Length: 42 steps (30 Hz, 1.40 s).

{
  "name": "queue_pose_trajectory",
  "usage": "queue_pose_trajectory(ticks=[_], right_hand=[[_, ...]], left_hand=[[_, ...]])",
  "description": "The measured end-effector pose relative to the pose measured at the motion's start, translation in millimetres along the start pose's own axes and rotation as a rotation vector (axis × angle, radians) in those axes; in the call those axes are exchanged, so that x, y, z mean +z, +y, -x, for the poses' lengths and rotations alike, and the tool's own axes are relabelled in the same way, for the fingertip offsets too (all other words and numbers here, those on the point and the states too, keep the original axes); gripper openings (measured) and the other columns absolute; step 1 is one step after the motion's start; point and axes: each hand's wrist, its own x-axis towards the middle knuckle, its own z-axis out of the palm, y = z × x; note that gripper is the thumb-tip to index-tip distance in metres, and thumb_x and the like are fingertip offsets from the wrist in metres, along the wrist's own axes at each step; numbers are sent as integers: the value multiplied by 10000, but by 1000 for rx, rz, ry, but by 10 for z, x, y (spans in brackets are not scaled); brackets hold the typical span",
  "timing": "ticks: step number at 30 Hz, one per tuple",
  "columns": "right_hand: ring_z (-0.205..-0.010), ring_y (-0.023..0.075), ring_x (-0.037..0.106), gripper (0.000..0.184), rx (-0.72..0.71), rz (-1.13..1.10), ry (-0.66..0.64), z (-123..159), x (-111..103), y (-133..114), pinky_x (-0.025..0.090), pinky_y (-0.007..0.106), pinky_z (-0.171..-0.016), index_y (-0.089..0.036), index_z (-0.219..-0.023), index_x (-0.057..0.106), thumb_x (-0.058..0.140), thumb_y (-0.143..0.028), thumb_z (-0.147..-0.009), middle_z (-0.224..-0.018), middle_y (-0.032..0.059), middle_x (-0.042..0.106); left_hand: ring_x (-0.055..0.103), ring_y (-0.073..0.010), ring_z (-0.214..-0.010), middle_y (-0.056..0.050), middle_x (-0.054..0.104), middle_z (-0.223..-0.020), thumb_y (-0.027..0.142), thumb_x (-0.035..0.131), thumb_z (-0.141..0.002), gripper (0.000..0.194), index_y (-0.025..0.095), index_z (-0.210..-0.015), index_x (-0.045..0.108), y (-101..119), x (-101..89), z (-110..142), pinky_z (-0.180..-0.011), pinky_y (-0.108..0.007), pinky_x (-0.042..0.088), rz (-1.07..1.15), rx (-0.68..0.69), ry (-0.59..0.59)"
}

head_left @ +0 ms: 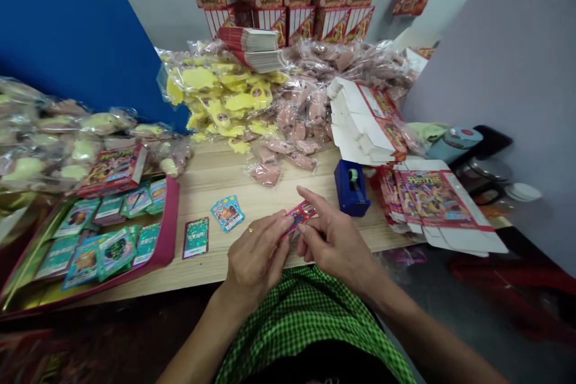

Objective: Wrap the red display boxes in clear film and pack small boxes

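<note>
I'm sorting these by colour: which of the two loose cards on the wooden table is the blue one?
The blue card, set at a slant on the bare wood; the other, a dark green card, lies closer to the pink tray.

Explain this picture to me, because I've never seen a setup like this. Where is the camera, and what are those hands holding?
There is no machine here. A camera worn on a person's head took this single picture, looking forward and down, so the two bare hands are that person's own. The left hand and the right hand together pinch a small red printed packet. On the light wooden table lie a blue printed card, a dark green card, a shallow pink-rimmed tray of teal packets, a blue plastic tape dispenser and flattened red cardboard boxes.
</note>
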Motion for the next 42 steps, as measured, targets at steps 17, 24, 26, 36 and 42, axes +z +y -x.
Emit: queue_pose_trajectory(ticks=[17,24,26,36,42], right_hand=[[-514,156,578,1094,195,-345,64,-12,82,124,451,256,-516,-87,-1617,-37,605,-352,-771,-650,-52,658],[-578,185,614,684,198,4,198,87,-287,452,466,293,-549,-66,-1365,468,539,-434,-794,-743,43,701],[-614,195,629,520,176,173,238,78,-405,575,484,316,-597,-101,-1228,575,500,-410,-816,-774,60,705],[-960,251,673,256,-45,869,-26,-243,-180,538,472,316,-828,-150,-1006,696,476,-91,-890,-992,112,723],[-902,227,688,238,172,1056,-135,-374,-216,602,439,274,-754,-135,-1023,708,495,-77,-933,-971,106,743]], left_hand=[[620,-126,-688,5,675,-799,214,641,-927,51,191,-882,639,-43,-110,-469,-654,-244,484,110,-295,-255],[623,-168,-614,0,630,-746,489,634,-871,292,210,-914,557,-325,-244,146,-562,-275,517,72,-955,43],[667,-229,-725,-54,660,-844,537,634,-853,343,209,-929,564,-374,-264,368,-634,-360,567,-58,-985,-48],[429,-413,-1395,-162,520,-1463,396,883,-662,534,209,-1075,603,-307,85,147,-1127,-589,362,-136,-384,-819],[560,-355,-1084,-147,584,-1182,445,861,-491,864,148,-1237,540,-271,329,123,-957,-476,427,-210,-544,-823]])
